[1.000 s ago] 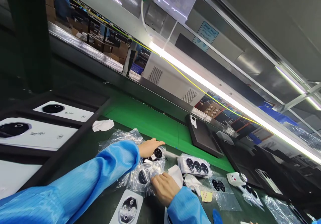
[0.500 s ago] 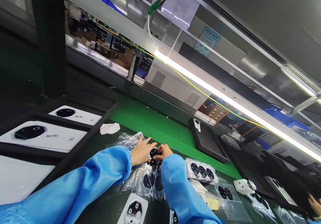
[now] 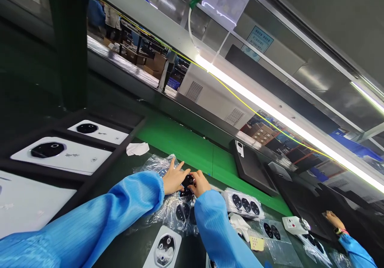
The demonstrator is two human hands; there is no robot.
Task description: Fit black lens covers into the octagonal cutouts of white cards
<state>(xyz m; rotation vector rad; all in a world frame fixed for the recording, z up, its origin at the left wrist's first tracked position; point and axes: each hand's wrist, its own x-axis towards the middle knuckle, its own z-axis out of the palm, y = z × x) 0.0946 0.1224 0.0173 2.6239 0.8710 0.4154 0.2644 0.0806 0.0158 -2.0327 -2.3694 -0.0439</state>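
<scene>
My right hand [image 3: 200, 183] pinches the edge of a black round camera cover [image 3: 188, 180] with small lens holes. Beside it, my left hand [image 3: 175, 178] has its fingers spread, its thumb close to the cover's left side; whether it touches is unclear. Below both hands lies a clear plastic sheet [image 3: 174, 208] with more black covers [image 3: 182, 211], partly hidden by my right sleeve. Nearest to me is a white phone back panel [image 3: 164, 249] with a black round camera area. A second panel is mostly hidden beneath my right forearm.
At left, a black tray [image 3: 99, 172] holds several white phone panels [image 3: 61, 155]. A white wipe [image 3: 137, 149] lies behind it. To the right are a wrapped row of covers [image 3: 243, 203], a yellow note [image 3: 257, 243], a white bottle [image 3: 295, 225] and a co-worker's hand [image 3: 334, 220].
The camera view has shifted slightly. The cover between my hands is tilted more toward me. At far right, the co-worker's hand and sleeve have reached further into view over the dark tray.
</scene>
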